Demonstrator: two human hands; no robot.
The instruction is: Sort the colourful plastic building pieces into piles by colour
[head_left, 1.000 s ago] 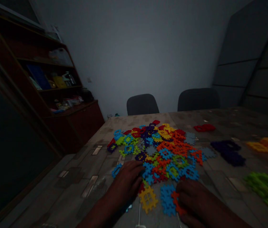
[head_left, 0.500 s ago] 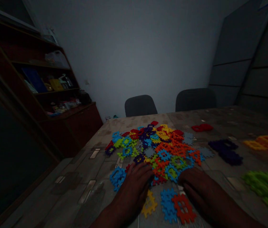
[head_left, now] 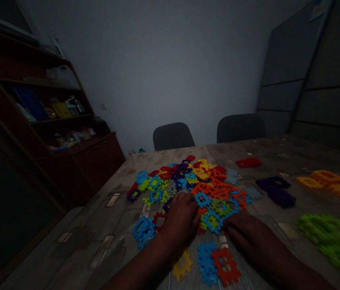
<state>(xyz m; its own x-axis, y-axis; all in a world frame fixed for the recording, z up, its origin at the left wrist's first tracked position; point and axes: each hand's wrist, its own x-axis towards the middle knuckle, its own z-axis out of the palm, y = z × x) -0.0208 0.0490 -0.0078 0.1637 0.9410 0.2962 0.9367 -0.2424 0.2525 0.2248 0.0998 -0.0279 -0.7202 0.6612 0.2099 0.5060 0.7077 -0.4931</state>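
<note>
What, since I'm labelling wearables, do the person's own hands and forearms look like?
The ungloved left hand and ungloved right hand are bare; the left forearm and right forearm show no sleeve, watch or bracelet. It is too dim to tell about rings.

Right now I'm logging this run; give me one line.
left hand: over multicoloured plastic-tile pile | right hand: at pile's near edge | orange-red notched plastic tile: apart from pile
</note>
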